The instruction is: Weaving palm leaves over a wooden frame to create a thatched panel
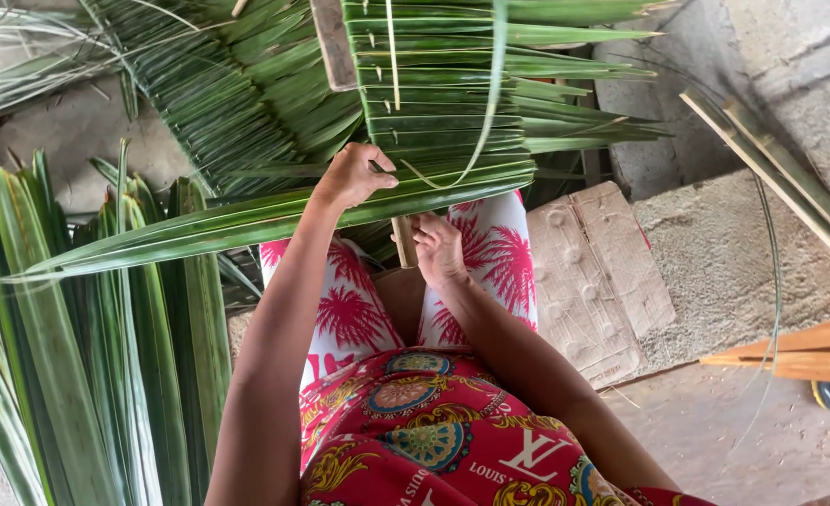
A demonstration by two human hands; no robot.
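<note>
A panel of folded green palm leaves hangs over a wooden stick above my lap. My left hand presses on the lowest long leaf, which stretches far to the left. My right hand grips the wooden stick just under the panel's bottom edge. A thin pale leaf strip curves down across the panel between my hands.
A bundle of loose green palm leaves lies at my left. More woven leaf panels lie beyond. A wooden board sits on the concrete floor at right, with wooden slats and an orange plank farther right.
</note>
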